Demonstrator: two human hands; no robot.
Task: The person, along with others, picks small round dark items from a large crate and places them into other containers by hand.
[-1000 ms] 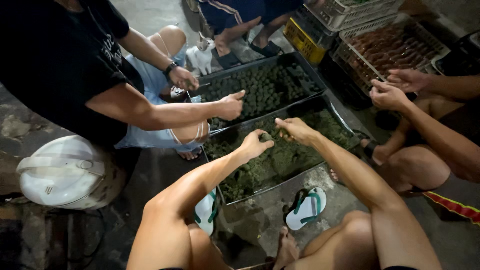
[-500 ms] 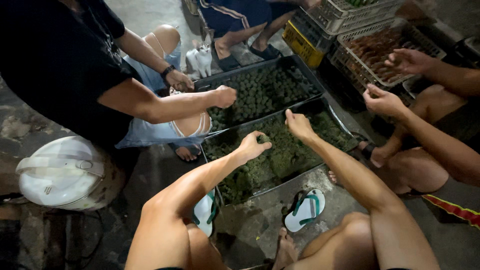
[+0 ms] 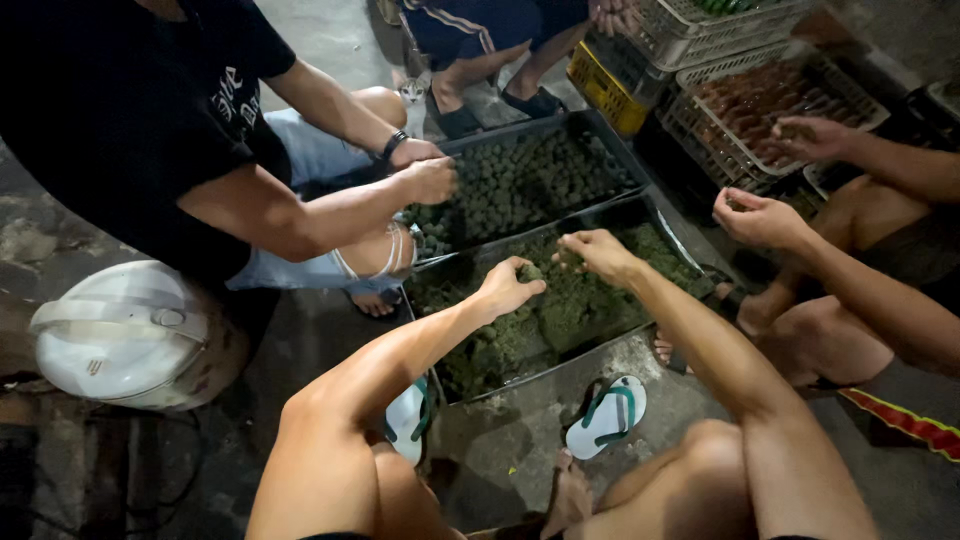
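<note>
**Picking small green lumps from the near black tray**

The person squats on the concrete floor (image 3: 520, 450) over the near black tray (image 3: 560, 375), which is heaped with a dark green, crumbly mass (image 3: 560, 320). The left hand (image 3: 508, 288) rests on the heap with its fingers (image 3: 528, 285) curled narrowly around a small green lump (image 3: 531, 272), pinched at the tips. The right hand (image 3: 598, 252) lies just beside it, palm down on the same heap; whether its fingers hold anything cannot be told, since they curl under the hand.

To do this step well, a light pinch seems wise, as the stuff looks soft and easily crushed. The two hands are close, so working separate patches would keep them from colliding.

Beyond it, a second black tray (image 3: 600, 130) holds rounded green balls (image 3: 520, 185), where another person's hands (image 3: 428, 172) are busy. A further person's hands (image 3: 762, 218) hover at the right, near a white crate (image 3: 700, 115) of reddish pieces.
</note>
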